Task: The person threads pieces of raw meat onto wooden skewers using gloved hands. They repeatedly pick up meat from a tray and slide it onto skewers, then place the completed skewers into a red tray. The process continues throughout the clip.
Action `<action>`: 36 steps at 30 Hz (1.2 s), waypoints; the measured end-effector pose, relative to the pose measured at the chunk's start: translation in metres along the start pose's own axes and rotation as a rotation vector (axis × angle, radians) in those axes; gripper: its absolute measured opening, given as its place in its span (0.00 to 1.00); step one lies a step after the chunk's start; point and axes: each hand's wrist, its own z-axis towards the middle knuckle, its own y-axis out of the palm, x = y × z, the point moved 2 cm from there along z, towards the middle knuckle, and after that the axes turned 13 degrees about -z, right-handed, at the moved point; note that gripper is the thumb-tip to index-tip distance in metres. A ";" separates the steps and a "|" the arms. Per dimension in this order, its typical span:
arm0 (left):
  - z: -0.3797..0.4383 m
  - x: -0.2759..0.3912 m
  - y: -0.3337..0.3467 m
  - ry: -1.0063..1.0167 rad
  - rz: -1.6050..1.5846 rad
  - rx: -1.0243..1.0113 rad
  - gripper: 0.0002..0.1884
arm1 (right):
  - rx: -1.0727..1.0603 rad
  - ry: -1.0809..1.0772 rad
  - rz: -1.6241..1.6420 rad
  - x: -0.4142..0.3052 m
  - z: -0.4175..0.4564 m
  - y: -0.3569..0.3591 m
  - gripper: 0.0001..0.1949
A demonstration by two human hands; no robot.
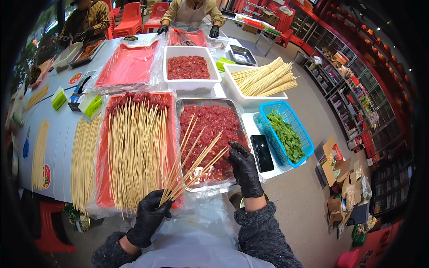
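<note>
My left hand, in a black glove, grips a fanned bunch of bamboo skewers by their lower ends. Their tips point up and right, over a metal tray of raw cut meat. At that tray's right side is my right hand, also gloved, its fingers bent close to the skewer tips. Whether a piece of meat is between those fingers cannot be made out. Left of the meat lies a red tray lined with plastic film, holding many skewers with meat on their far ends.
Loose skewers lie at left near glove boxes. Behind are a white tub of meat and a bin of bundled skewers. A phone and blue basket of greens stand right. Two people work across the table.
</note>
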 end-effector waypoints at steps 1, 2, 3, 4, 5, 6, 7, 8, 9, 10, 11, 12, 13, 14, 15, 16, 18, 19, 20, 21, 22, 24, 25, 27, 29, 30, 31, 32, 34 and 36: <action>0.000 0.001 0.000 0.003 0.014 0.003 0.07 | 0.015 0.001 0.089 -0.001 -0.001 0.003 0.15; 0.000 0.001 0.000 0.006 0.021 -0.004 0.07 | 0.051 -0.005 0.128 -0.003 -0.003 0.006 0.14; -0.001 0.001 0.000 0.008 0.030 -0.009 0.07 | 0.061 -0.016 0.173 -0.004 -0.004 0.010 0.14; -0.001 0.002 0.000 0.010 0.039 -0.015 0.07 | 0.070 -0.028 0.217 -0.005 -0.006 0.013 0.14; -0.001 0.002 0.000 0.014 0.035 -0.013 0.07 | 0.080 -0.039 0.261 -0.006 -0.006 0.015 0.14; -0.001 0.002 0.000 0.017 0.032 -0.010 0.07 | 0.083 -0.042 0.303 -0.007 -0.007 0.018 0.13; -0.001 0.002 0.001 0.020 0.028 -0.007 0.07 | 0.082 -0.054 0.319 -0.008 -0.008 0.020 0.13; -0.001 0.003 0.001 0.021 0.028 -0.003 0.07 | 0.081 -0.067 0.336 -0.009 -0.009 0.022 0.13; -0.001 0.003 0.002 0.022 0.025 0.003 0.07 | 0.080 -0.079 0.350 -0.009 -0.010 0.024 0.13; -0.001 0.003 0.003 0.024 0.022 0.008 0.07 | 0.081 -0.097 0.357 -0.008 -0.011 0.025 0.13; -0.001 0.003 0.003 0.031 0.031 0.010 0.07 | 0.083 -0.115 0.364 -0.007 -0.011 0.026 0.13; -0.001 0.003 0.003 0.037 0.038 0.012 0.07 | 0.085 -0.131 0.370 -0.006 -0.012 0.027 0.13; 0.000 0.002 0.003 0.044 0.046 0.015 0.07 | 0.091 -0.147 0.358 -0.006 -0.013 0.029 0.13; 0.000 0.001 0.002 0.055 0.047 0.012 0.07 | 0.097 -0.162 0.346 -0.007 -0.015 0.031 0.13; 0.000 0.000 0.002 0.066 0.049 0.009 0.07 | 0.102 -0.177 0.334 -0.007 -0.016 0.032 0.14; 0.000 0.000 0.002 0.077 0.050 0.007 0.07 | 0.108 -0.182 0.317 -0.006 -0.016 0.032 0.14; -0.001 0.000 0.003 0.082 0.031 0.024 0.06 | 0.119 -0.194 0.282 -0.004 -0.015 0.031 0.14; -0.002 0.001 0.003 0.085 0.021 0.032 0.06 | 0.107 -0.194 0.258 -0.004 -0.015 0.032 0.14; -0.002 0.002 0.003 0.079 0.030 0.028 0.06 | 0.095 -0.194 0.234 -0.005 -0.014 0.033 0.14; -0.002 0.004 0.003 0.074 0.038 0.022 0.06 | 0.084 -0.195 0.209 -0.007 -0.013 0.033 0.15; -0.002 0.004 0.003 0.068 0.046 0.017 0.06 | 0.071 -0.184 0.200 -0.007 -0.011 0.031 0.15; -0.002 0.004 0.001 0.066 0.054 -0.008 0.07 | 0.045 -0.163 0.184 -0.006 -0.007 0.025 0.15; -0.001 0.003 0.000 0.066 0.058 -0.021 0.07 | 0.038 -0.170 0.180 -0.006 -0.007 0.024 0.15; -0.001 0.000 -0.002 0.023 -0.008 -0.003 0.09 | 0.025 -0.182 0.174 -0.006 -0.008 0.022 0.14; -0.001 -0.004 -0.003 0.010 -0.040 0.010 0.10 | 0.003 -0.166 0.150 -0.007 -0.008 0.020 0.14; 0.000 -0.005 -0.004 0.019 -0.038 0.014 0.11 | -0.009 -0.158 0.138 -0.007 -0.008 0.019 0.14; 0.000 -0.005 -0.004 0.028 -0.036 0.018 0.11 | -0.023 -0.150 0.126 -0.008 -0.009 0.018 0.14; -0.001 -0.005 -0.004 0.025 -0.034 0.028 0.11 | -0.037 -0.143 0.115 -0.009 -0.009 0.018 0.13; -0.001 -0.003 -0.002 0.016 -0.029 0.047 0.11 | -0.047 -0.130 0.085 -0.010 -0.010 0.017 0.13; -0.001 -0.002 -0.001 0.018 -0.008 0.039 0.10 | -0.041 -0.121 0.051 -0.010 -0.009 0.017 0.13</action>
